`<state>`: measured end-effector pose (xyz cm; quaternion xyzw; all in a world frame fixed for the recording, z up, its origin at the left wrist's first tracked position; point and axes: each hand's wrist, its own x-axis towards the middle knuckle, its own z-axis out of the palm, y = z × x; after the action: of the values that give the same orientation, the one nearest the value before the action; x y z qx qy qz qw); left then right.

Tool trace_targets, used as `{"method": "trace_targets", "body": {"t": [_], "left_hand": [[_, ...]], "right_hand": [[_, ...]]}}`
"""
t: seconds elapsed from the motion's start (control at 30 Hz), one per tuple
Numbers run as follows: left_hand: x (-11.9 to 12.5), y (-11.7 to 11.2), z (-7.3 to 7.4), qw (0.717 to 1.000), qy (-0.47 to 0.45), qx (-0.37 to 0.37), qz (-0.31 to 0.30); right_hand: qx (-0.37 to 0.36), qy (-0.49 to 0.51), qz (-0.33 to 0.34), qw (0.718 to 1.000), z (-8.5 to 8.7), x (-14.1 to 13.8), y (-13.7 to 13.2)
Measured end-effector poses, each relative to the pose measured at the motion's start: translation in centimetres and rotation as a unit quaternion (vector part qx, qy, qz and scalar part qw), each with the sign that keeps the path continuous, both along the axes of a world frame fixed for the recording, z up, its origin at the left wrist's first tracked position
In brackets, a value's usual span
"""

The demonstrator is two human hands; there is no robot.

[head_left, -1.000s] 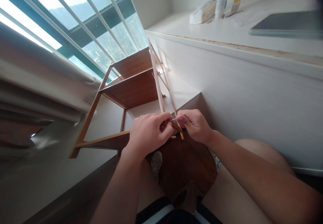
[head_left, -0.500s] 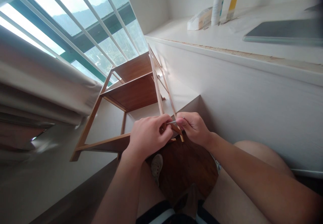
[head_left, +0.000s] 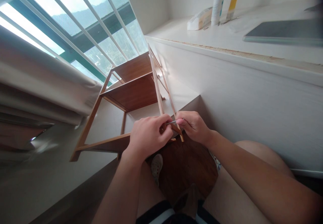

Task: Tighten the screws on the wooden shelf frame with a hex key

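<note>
A brown wooden shelf unit (head_left: pixel 130 94) with several boards and slim posts stands tilted in my view, between the window and the white cabinet side. My left hand (head_left: pixel 148 134) is closed around its near post, at the corner by the lowest board; the fingertips are partly hidden. My right hand (head_left: pixel 195 126) pinches a thin metal rod that looks like a hex key (head_left: pixel 172 122) between thumb and fingers. The rod's other end points into the post at my left thumb and forefinger, where its tip is hidden.
On the white counter (head_left: pixel 176 30) at upper right are a white tube with a blue nozzle (head_left: pixel 217 8), a yellow-topped item (head_left: pixel 232 6), a wrapped packet (head_left: pixel 199 19) and a dark flat panel (head_left: pixel 285 32). A curtain (head_left: pixel 45 72) hangs left, below the barred window (head_left: pixel 83 22).
My right hand has shifted very slightly upward, with the hex key tilting a little. The left hand and the shelf unit stay where they were.
</note>
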<state>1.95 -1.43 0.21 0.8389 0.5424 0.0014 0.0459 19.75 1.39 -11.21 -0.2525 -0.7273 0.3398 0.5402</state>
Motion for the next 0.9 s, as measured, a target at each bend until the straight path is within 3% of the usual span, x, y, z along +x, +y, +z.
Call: {"method": "trace_targets", "body": {"t": [0.4,0.63,0.9], "left_hand": [[0.0,0.1,-0.2,1.000,0.007,0.009,-0.003],[0.1,0.0,-0.2,1.000,0.006,0.007,0.007],[0.2,0.1,0.0,1.000,0.006,0.006,0.006]], "right_hand": [[-0.058,-0.005,-0.011,0.998,1.0,-0.2,-1.0],[-0.246,0.038,-0.010,0.968,2.5,-0.9,-2.0],[-0.270,0.048,0.004,0.962,2.8,-0.2,-1.8]]}}
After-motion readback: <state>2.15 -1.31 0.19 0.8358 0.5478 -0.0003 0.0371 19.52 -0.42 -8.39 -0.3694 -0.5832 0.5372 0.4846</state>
